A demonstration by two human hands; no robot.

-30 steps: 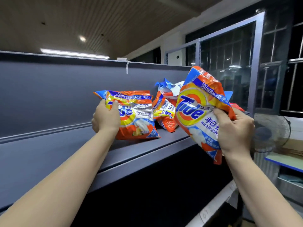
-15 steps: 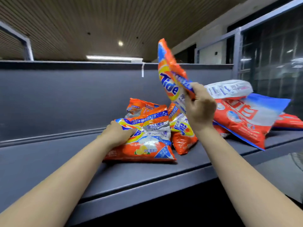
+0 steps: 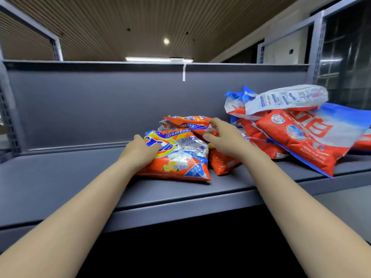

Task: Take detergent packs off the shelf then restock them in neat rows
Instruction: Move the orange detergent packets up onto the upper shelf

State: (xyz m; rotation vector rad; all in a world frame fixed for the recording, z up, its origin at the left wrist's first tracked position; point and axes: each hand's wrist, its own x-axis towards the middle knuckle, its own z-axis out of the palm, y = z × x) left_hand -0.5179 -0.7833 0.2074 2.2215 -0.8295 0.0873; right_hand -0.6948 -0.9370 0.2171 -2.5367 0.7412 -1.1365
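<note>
Orange Tide detergent packs lie stacked on the grey shelf [image 3: 60,183]. The front pack [image 3: 180,157] lies flat, label up, and my left hand [image 3: 140,151] grips its left edge. A second orange pack [image 3: 186,123] rests on top behind it; my right hand [image 3: 222,137] touches its right end with fingers spread. Another orange pack [image 3: 222,163] pokes out beneath my right wrist. To the right sits a loose heap of red, white and blue detergent bags [image 3: 305,135], apart from both hands.
The shelf's grey back panel [image 3: 100,101] rises behind the packs, with a white tag [image 3: 184,72] hanging from its top edge. Perforated uprights [image 3: 8,109] stand at the left end. A dark gap lies below the shelf's front lip [image 3: 180,213].
My right hand has brought the raised Tide pack down onto the stack and its grip has loosened. My left hand stays on the front pack, which now lies flatter.
</note>
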